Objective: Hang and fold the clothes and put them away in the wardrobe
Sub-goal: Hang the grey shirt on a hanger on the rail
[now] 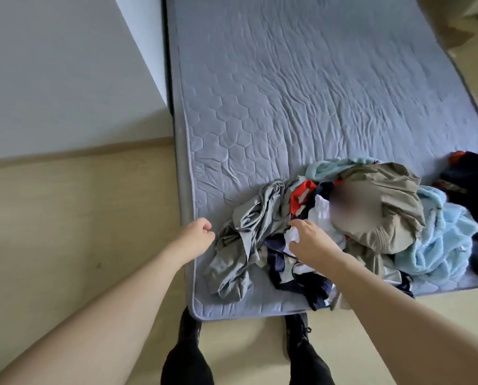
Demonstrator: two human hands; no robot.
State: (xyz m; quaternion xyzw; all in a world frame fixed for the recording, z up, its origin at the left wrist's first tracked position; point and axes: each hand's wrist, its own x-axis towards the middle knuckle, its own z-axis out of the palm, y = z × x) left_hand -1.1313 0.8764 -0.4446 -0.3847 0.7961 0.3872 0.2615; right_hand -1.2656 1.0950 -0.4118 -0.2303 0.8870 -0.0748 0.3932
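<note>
I see the clothes heap (343,215), crumpled grey, khaki and fluffy blue fabric, at the near edge of the quilted, hexagon-stitched mattress (288,93). Right hand (313,243) pinches a white garment (322,218). Left hand (197,236) loosely curled, holding nothing, at the near left corner.

Both hands (199,236) (313,243) reach forward, fingers seemingly curled.
</note>
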